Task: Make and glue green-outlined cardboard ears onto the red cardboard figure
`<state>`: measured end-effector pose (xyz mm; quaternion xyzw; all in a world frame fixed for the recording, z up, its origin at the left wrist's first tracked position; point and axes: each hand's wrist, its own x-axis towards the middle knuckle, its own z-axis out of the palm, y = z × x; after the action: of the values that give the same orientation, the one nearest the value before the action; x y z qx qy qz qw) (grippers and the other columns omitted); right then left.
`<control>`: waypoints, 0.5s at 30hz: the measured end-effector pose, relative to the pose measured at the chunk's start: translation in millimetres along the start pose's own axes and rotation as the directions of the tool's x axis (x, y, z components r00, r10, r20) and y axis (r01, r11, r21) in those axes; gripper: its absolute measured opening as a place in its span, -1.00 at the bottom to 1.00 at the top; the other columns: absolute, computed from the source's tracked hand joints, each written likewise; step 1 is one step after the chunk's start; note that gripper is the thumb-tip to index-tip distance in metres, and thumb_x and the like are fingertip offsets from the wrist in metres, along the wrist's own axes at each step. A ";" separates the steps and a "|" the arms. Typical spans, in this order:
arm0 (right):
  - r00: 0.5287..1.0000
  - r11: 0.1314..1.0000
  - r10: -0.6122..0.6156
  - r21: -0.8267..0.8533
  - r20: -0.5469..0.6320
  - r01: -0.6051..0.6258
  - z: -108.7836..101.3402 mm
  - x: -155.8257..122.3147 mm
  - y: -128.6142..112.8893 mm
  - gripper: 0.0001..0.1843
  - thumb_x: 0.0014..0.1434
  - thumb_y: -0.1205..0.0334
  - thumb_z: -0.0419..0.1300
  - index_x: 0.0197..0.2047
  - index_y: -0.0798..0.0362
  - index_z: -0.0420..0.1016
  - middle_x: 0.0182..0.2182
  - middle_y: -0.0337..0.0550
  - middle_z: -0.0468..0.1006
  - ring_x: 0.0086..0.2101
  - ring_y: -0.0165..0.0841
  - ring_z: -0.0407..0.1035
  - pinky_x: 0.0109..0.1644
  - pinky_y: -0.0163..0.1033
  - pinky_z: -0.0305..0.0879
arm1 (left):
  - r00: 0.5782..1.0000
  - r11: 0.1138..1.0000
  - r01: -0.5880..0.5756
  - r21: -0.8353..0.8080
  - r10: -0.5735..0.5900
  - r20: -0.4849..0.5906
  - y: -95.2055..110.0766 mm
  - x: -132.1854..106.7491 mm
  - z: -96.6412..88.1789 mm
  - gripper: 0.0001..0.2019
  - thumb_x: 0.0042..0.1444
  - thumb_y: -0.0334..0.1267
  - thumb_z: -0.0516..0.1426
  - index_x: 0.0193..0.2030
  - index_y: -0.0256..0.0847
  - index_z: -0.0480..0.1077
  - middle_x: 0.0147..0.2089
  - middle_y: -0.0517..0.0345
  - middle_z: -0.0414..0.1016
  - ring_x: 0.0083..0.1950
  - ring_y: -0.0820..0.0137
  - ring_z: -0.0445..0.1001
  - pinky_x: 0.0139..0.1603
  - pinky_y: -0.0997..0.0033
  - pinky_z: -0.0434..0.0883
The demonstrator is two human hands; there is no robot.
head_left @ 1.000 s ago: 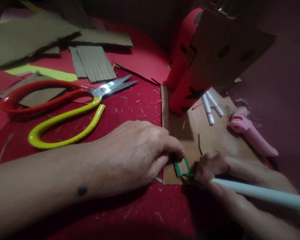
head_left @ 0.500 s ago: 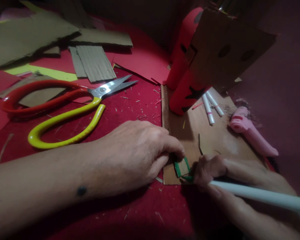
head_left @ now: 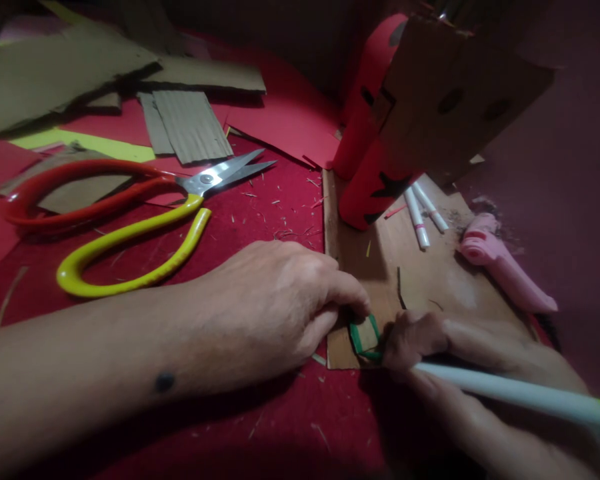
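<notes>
A small squarish piece of cardboard (head_left: 365, 335) with green-coloured edges lies near the front corner of a wooden board (head_left: 341, 350). My left hand (head_left: 300, 293) rests beside it, fingers curled, with a fingertip pinning its far edge. In my right hand (head_left: 425, 347) is a green marker with a white barrel (head_left: 510, 392), gripped low near the tip. That green tip touches the near edge of the cardboard piece. My right fingers partly cover the tip.
Scissors (head_left: 206, 180) with red and yellow handles lie left. Behind them are cardboard scraps (head_left: 193, 127) and red paper (head_left: 285, 127). Red tubes (head_left: 367, 193) with a cardboard box (head_left: 460, 100) stand on the board. White markers (head_left: 416, 220) and a pink glue gun (head_left: 505, 263) lie right.
The marker tip has moved slightly left and up along the cardboard piece's near edge, which now shows more green. My left hand has stayed put.
</notes>
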<state>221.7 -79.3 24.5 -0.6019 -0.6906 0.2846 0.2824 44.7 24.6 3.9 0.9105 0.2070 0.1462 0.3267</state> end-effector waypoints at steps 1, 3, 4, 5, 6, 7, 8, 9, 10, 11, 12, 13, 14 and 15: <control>1.000 1.000 0.005 0.004 -0.012 -0.005 -0.1 -0.1 -0.1 -0.82 0.04 0.40 0.14 -0.52 -0.01 0.46 -0.58 -0.32 0.54 -0.55 -0.45 0.43 -0.49 -0.41 0.27 | 1.000 1.000 0.003 -0.001 -0.003 0.002 0.1 0.2 -0.1 -0.71 0.11 -0.45 0.02 -0.20 -0.09 0.53 -0.33 0.15 0.52 -0.38 0.42 0.46 -0.41 0.56 0.35; 1.000 1.000 0.005 0.019 -0.019 -0.004 0.1 0.3 -0.6 -0.82 0.04 0.41 0.14 -0.51 -0.02 0.47 -0.58 -0.32 0.55 -0.56 -0.44 0.44 -0.49 -0.40 0.28 | 1.000 1.000 0.020 -0.001 -0.020 0.013 0.5 0.6 -0.1 -0.71 0.10 -0.46 0.03 -0.21 -0.09 0.53 -0.33 0.15 0.52 -0.38 0.42 0.45 -0.41 0.57 0.35; 1.000 1.000 0.000 0.029 -0.015 0.000 0.3 0.8 -1.0 -0.82 0.04 0.41 0.14 -0.50 -0.02 0.47 -0.58 -0.32 0.55 -0.56 -0.44 0.43 -0.49 -0.40 0.28 | 1.000 1.000 0.025 0.001 -0.025 0.013 0.6 0.7 0.0 -0.71 0.09 -0.46 0.03 -0.21 -0.08 0.54 -0.33 0.15 0.52 -0.38 0.43 0.45 -0.42 0.57 0.35; 1.000 0.999 -0.006 0.033 -0.010 0.006 0.5 1.4 -1.5 -0.83 0.05 0.40 0.14 -0.49 -0.02 0.48 -0.59 -0.32 0.54 -0.56 -0.44 0.43 -0.49 -0.40 0.29 | 1.000 1.000 0.022 0.002 -0.022 0.007 0.5 0.9 0.2 -0.71 0.09 -0.46 0.03 -0.21 -0.08 0.54 -0.33 0.16 0.53 -0.38 0.43 0.45 -0.42 0.58 0.35; 1.000 0.999 -0.012 0.034 -0.003 0.012 0.8 2.1 -2.1 -0.83 0.05 0.40 0.14 -0.48 -0.02 0.48 -0.60 -0.33 0.53 -0.57 -0.44 0.43 -0.49 -0.40 0.29 | 1.000 1.000 0.014 0.004 -0.014 0.001 0.3 1.0 0.4 -0.70 0.09 -0.46 0.03 -0.21 -0.08 0.54 -0.33 0.16 0.53 -0.38 0.43 0.45 -0.42 0.58 0.34; 1.000 0.999 -0.017 0.032 0.001 0.017 1.1 2.8 -2.8 -0.83 0.06 0.40 0.13 -0.48 -0.02 0.48 -0.61 -0.33 0.51 -0.57 -0.45 0.42 -0.49 -0.41 0.28 | 1.000 1.000 0.004 0.006 -0.004 -0.010 -0.1 0.9 0.8 -0.70 0.08 -0.47 0.03 -0.21 -0.08 0.53 -0.33 0.16 0.53 -0.38 0.43 0.45 -0.42 0.58 0.34; 1.000 0.999 -0.021 0.026 0.004 0.020 1.4 3.4 -3.4 -0.82 0.06 0.40 0.13 -0.47 -0.02 0.48 -0.62 -0.33 0.49 -0.58 -0.46 0.41 -0.49 -0.42 0.28 | 1.000 1.000 -0.009 0.008 0.009 -0.021 -0.6 0.8 1.1 -0.70 0.08 -0.47 0.03 -0.21 -0.08 0.53 -0.34 0.17 0.53 -0.39 0.43 0.45 -0.43 0.58 0.34; 1.000 1.000 -0.022 0.019 0.006 0.022 1.6 3.9 -3.9 -0.82 0.06 0.41 0.12 -0.47 -0.01 0.48 -0.63 -0.33 0.48 -0.58 -0.47 0.41 -0.49 -0.43 0.28 | 0.999 1.000 -0.020 0.010 0.020 -0.029 -1.0 0.7 1.3 -0.70 0.08 -0.46 0.03 -0.21 -0.08 0.53 -0.34 0.17 0.53 -0.39 0.43 0.45 -0.43 0.58 0.34; 1.000 1.000 -0.025 0.012 0.007 0.024 1.7 4.2 -4.2 -0.81 0.07 0.43 0.11 -0.47 0.00 0.47 -0.64 -0.33 0.47 -0.58 -0.48 0.40 -0.49 -0.43 0.27 | 0.999 1.000 -0.022 0.013 0.023 -0.031 -1.3 0.5 1.4 -0.70 0.09 -0.46 0.03 -0.21 -0.08 0.53 -0.34 0.17 0.52 -0.39 0.43 0.45 -0.43 0.57 0.34; 0.999 0.999 -0.032 0.009 0.010 0.032 1.7 4.3 -4.2 -0.80 0.06 0.44 0.10 -0.47 0.00 0.46 -0.64 -0.33 0.46 -0.59 -0.49 0.39 -0.49 -0.43 0.26 | 0.999 1.000 -0.022 0.013 0.023 -0.030 -1.5 0.2 1.4 -0.71 0.09 -0.45 0.03 -0.21 -0.08 0.53 -0.34 0.17 0.52 -0.39 0.43 0.45 -0.43 0.57 0.34; 0.999 0.999 -0.043 0.010 0.012 0.042 1.6 4.2 -3.9 -0.81 0.05 0.45 0.09 -0.48 0.01 0.45 -0.63 -0.33 0.47 -0.59 -0.49 0.39 -0.48 -0.43 0.26 | 1.000 1.000 -0.015 0.014 0.015 -0.024 -1.5 -0.1 1.3 -0.71 0.09 -0.45 0.03 -0.21 -0.08 0.53 -0.34 0.17 0.52 -0.38 0.42 0.45 -0.43 0.57 0.34; 0.999 0.999 -0.051 0.008 0.013 0.050 1.4 3.9 -3.2 -0.81 0.04 0.46 0.09 -0.48 0.01 0.44 -0.63 -0.33 0.47 -0.59 -0.49 0.39 -0.47 -0.42 0.26 | 1.000 1.000 -0.008 0.013 0.008 -0.019 -1.3 -0.4 1.2 -0.71 0.09 -0.46 0.03 -0.21 -0.08 0.53 -0.34 0.17 0.52 -0.38 0.42 0.45 -0.43 0.57 0.34; 0.998 0.999 -0.054 0.006 0.016 0.054 1.1 3.4 -2.4 -0.81 0.04 0.46 0.10 -0.48 0.01 0.44 -0.63 -0.34 0.48 -0.59 -0.50 0.39 -0.47 -0.42 0.26 | 1.000 1.000 -0.001 0.014 0.002 -0.012 -1.1 -0.6 1.1 -0.72 0.09 -0.45 0.04 -0.21 -0.08 0.53 -0.34 0.17 0.52 -0.38 0.42 0.45 -0.43 0.57 0.34; 0.998 0.999 -0.053 0.002 0.019 0.053 0.7 2.8 -1.4 -0.82 0.03 0.46 0.10 -0.49 0.01 0.43 -0.62 -0.35 0.49 -0.58 -0.50 0.40 -0.46 -0.43 0.26 | 1.000 1.000 0.004 0.014 -0.004 -0.010 -0.9 -0.9 1.1 -0.72 0.09 -0.45 0.04 -0.21 -0.08 0.53 -0.34 0.17 0.52 -0.38 0.42 0.45 -0.43 0.56 0.34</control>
<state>220.0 -76.7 25.2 -0.5806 -0.7087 0.2830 0.2838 44.1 24.3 2.3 0.9118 0.2113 0.1486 0.3193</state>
